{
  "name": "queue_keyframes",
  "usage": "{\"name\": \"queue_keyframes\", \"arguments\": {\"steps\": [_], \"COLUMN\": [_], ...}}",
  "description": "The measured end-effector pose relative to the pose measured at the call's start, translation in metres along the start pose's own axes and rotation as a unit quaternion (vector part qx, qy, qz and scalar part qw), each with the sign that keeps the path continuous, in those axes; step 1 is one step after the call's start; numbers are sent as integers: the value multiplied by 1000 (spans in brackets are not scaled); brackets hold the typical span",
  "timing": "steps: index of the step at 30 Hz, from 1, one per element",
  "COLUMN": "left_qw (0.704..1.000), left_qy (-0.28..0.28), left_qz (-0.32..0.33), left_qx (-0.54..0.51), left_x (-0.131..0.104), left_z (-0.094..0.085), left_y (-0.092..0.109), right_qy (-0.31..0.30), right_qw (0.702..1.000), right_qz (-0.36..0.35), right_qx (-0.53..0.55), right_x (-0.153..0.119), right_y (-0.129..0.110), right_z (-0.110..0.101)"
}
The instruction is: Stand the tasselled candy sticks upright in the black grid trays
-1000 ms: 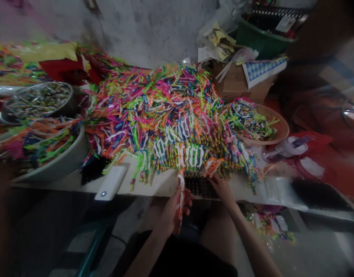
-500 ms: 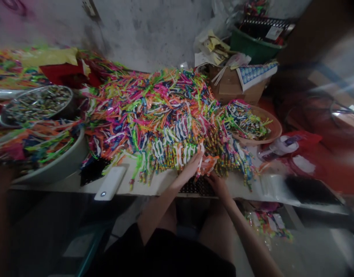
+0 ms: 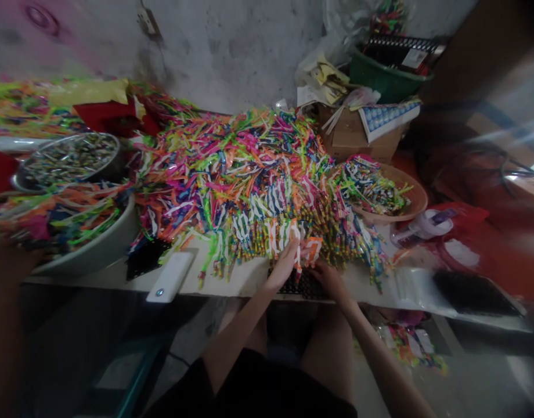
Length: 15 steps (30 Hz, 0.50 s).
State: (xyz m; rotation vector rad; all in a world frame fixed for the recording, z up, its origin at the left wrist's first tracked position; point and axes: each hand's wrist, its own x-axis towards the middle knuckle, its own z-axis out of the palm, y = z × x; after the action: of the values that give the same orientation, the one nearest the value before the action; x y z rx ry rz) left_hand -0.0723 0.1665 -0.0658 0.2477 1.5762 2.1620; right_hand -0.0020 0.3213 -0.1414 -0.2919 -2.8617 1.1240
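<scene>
A big heap of colourful strips (image 3: 232, 157) covers the table, with rows of small yellow-green sticks (image 3: 253, 249) along its front. My left hand (image 3: 288, 258) is closed around some orange and white strips (image 3: 313, 249) in front of these rows. Close by on its right, my right hand (image 3: 325, 276) rests over a black perforated tray (image 3: 293, 284) at the table's front edge. Its fingertips are dark and partly hidden, so what they hold, if anything, cannot be made out.
A grey basin (image 3: 93, 247) and a metal bowl (image 3: 112, 162) stand at left. A white power bank (image 3: 170, 277) lies near the front edge. At right are an orange bowl (image 3: 417, 197), a cardboard box (image 3: 358, 136) and a cup (image 3: 424, 226).
The view has shifted slightly, so the scene sits a little further right. My left hand has moved a little down towards the black tray, with the orange and white strips.
</scene>
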Motion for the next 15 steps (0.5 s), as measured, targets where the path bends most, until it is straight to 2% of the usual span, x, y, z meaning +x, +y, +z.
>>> {"name": "queue_keyframes", "arguments": {"steps": [3, 5, 7, 10, 12, 15], "left_qw": [998, 996, 996, 985, 966, 943], "left_qy": [40, 49, 22, -76, -114, -139], "left_qz": [-42, -74, -79, -43, 6, 63], "left_qx": [6, 12, 31, 150, 234, 296], "left_x": [-13, -33, -58, -92, -104, -105], "left_z": [-9, -13, -13, -6, -1, 1], "left_y": [-11, -22, -34, -52, -64, -79], "right_qy": [1, 9, 13, 9, 11, 19], "right_qw": [1000, 1000, 998, 994, 994, 994], "right_qz": [5, 2, -24, -28, 0, 12], "right_qx": [15, 29, 57, 101, 109, 109], "right_x": [0, 2, 6, 12, 14, 14], "right_y": [2, 4, 5, 3, 1, -1], "right_z": [0, 1, 3, 9, 12, 15]}}
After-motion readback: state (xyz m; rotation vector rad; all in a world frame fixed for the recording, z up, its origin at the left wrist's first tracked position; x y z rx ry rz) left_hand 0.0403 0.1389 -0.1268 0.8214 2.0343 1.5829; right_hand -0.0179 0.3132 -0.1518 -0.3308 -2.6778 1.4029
